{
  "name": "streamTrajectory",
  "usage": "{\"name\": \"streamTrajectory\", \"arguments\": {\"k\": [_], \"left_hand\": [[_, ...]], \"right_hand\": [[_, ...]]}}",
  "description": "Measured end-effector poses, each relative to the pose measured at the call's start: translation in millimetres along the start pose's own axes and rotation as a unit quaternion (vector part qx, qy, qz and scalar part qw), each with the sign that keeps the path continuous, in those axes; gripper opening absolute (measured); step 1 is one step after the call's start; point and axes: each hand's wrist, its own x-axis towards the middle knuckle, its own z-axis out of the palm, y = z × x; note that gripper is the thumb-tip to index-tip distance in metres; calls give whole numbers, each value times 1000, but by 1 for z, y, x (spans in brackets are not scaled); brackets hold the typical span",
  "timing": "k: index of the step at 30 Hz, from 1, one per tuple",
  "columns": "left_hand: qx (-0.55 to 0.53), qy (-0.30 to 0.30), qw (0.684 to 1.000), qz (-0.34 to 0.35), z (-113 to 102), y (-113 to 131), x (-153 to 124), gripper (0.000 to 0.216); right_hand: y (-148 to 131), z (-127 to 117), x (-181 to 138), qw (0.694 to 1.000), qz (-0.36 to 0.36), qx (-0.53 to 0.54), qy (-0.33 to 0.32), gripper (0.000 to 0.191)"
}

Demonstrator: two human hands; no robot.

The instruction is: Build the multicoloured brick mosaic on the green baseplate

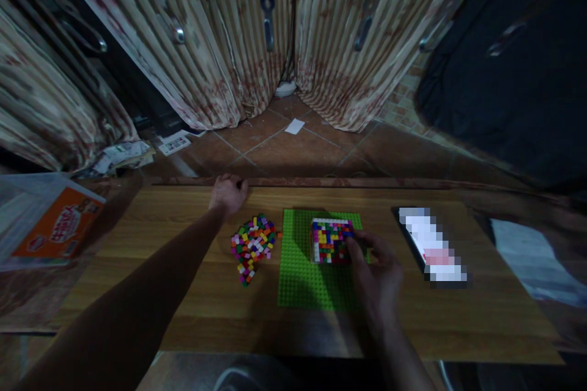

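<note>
Toy-brick block (329, 241) on the green baseplate (298, 287), my right hand (380, 275) at its right side, left hand (228, 192) left, far; I can't tell either grip. Likely light, rigid: I'd pinch opposite walls.

I am working with bare hands and bare forearms. My left forearm (151, 284) is looking long and thick, broadening toward the lower left corner of the view and tapering to a narrower wrist. My left hand (229, 192) is appearing small and rounded, its finger outlines blurring together in the dim light. My right hand (378, 266) is looking larger, its thumb and fingers showing as slender, tapering shapes. My right forearm (401, 348) is showing only a shorter stretch, and shade is hiding its finer details.
</note>
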Motion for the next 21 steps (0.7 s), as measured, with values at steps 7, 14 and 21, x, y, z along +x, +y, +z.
{"name": "streamTrajectory", "arguments": {"k": [7, 14, 21], "left_hand": [[-8, -5, 1000, 5, 0, -1, 1, 39], [-8, -10, 1000, -3, -1, 1, 1, 38], [-19, -6, 1000, -1, -2, 2, 0, 38]], "right_hand": [[0, 7, 5, 989, 125, 70, -22, 40], [-5, 8, 4, 972, 181, 143, -35, 45], [-8, 7, 4, 963, 185, 191, -42, 45]]}}
